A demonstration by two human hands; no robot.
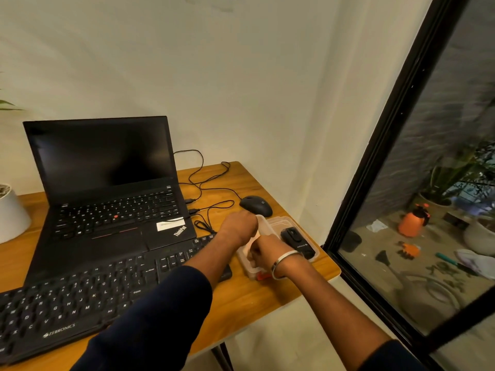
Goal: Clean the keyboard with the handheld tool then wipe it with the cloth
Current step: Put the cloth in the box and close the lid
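Nearest the camera, a wooden desk [241, 303] with a warm orange-brown top stands on a pale tiled floor, with a black-framed glass door [375, 183] along its right side. On the near left part of the desk lies the black Zebronics keyboard [80, 298], set at a slant with white-lettered keys, its right end passing under the left forearm. Both arms wear dark sleeves pushed up and reach toward the desk's right corner. There the right hand [267, 253], with a metal bangle [284, 263] on the wrist, has its fingers curled over the near edge of a clear plastic container [250, 269]; whether they truly grip it cannot be told. The left hand [238, 226] is curled round the container's translucent lid [263, 226], which stands tilted up at the far side. Just right of it a small black handheld device [297, 241] lies in a clear tray [316, 253]. Beyond sit a black wired mouse [255, 206] and loose black cables [203, 180]. Further left an open ThinkPad laptop [107, 188] with a dark screen stands behind the keyboard, and a white plant pot [12, 215] sits at the left edge. A plain cream wall [214, 76] closes the scene.
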